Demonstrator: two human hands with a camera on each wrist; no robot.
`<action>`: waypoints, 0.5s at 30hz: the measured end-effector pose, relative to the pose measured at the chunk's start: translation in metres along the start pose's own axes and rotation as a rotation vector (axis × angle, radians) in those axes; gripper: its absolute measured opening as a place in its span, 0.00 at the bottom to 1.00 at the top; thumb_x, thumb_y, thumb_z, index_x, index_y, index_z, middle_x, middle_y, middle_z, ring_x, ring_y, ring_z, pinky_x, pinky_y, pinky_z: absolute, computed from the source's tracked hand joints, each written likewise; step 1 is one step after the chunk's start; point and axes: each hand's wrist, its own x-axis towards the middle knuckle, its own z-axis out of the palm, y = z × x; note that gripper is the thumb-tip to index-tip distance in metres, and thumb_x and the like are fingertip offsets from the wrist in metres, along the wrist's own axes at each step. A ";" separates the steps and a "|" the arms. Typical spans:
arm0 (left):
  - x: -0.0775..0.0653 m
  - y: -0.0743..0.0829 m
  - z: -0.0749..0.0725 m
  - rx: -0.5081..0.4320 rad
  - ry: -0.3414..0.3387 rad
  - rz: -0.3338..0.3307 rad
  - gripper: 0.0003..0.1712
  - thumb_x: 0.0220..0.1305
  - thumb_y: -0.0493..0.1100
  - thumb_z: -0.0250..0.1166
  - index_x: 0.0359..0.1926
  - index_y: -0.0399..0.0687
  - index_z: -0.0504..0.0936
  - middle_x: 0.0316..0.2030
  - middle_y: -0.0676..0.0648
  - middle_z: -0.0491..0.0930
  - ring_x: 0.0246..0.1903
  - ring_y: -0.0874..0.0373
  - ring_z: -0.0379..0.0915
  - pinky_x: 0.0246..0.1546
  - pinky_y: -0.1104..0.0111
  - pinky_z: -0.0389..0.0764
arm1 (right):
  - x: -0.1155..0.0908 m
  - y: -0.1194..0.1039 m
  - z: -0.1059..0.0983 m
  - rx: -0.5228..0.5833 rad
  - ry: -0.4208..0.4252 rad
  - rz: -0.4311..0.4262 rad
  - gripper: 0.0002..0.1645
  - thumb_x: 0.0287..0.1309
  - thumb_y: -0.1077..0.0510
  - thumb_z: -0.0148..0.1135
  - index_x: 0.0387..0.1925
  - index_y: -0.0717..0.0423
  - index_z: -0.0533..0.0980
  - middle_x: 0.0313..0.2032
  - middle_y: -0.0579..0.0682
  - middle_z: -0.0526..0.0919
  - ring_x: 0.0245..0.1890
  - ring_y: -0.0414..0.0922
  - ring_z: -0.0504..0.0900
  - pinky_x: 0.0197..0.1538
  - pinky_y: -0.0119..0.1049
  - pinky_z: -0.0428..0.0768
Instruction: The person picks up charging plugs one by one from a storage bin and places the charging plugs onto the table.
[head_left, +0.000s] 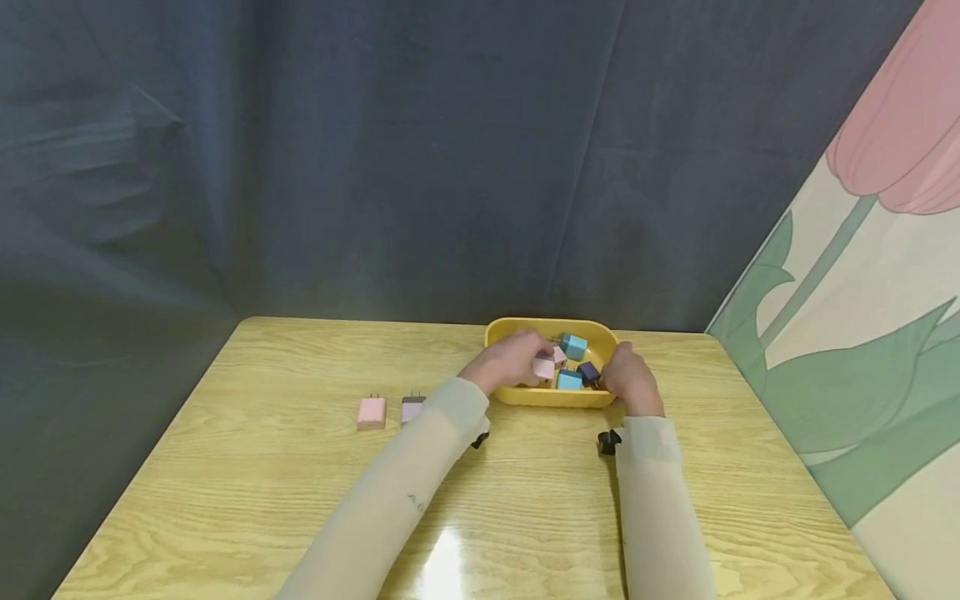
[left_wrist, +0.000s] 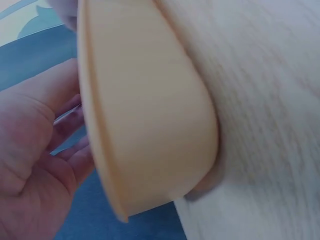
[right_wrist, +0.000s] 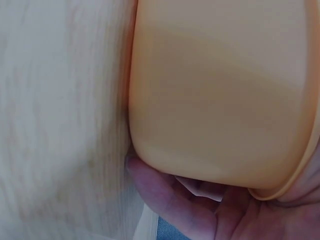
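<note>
- I am watching the yellow bin (head_left: 555,398), which is sitting right of the middle, near the far edge of the desk (head_left: 540,500).
- The left hand (head_left: 513,358) is reaching over the bin's left end; its thumb and fingers seem to be pinching a pink plug (head_left: 543,367) inside, though the hand itself is hiding part of that contact from me.
- The right hand (head_left: 632,382) is gripping the bin's right end, and in my right wrist view its fingers are curling along the outer wall.
- Inside the bin, a second pink plug (head_left: 559,356) is lying just beside the pinched one, a teal plug (head_left: 574,346) is lying toward the far wall, a blue plug (head_left: 569,380) toward the near wall, and a dark plug (head_left: 588,372) near the right hand.
- Left of the bin, a third pink plug (head_left: 371,412) and a lilac plug (head_left: 412,408) are lying on the desk, prongs pointing away from me; the left sleeve (head_left: 405,479) is just overlapping the lilac one.
- Behind everything, a dark curtain (head_left: 420,167) is hanging.
</note>
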 end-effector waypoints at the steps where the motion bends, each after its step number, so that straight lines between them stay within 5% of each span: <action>1: -0.001 0.000 -0.002 0.002 0.007 0.004 0.31 0.70 0.45 0.76 0.72 0.51 0.82 0.68 0.49 0.82 0.62 0.55 0.77 0.69 0.62 0.81 | -0.001 0.000 0.000 -0.001 0.001 -0.002 0.30 0.77 0.65 0.46 0.72 0.76 0.54 0.52 0.72 0.77 0.41 0.57 0.81 0.36 0.36 0.79; 15: -0.035 0.002 -0.024 -0.058 0.117 0.073 0.32 0.69 0.44 0.77 0.72 0.48 0.82 0.70 0.48 0.81 0.64 0.53 0.79 0.66 0.61 0.82 | 0.000 0.001 -0.002 0.017 -0.015 0.013 0.34 0.77 0.65 0.45 0.76 0.76 0.50 0.52 0.72 0.77 0.41 0.56 0.82 0.33 0.35 0.82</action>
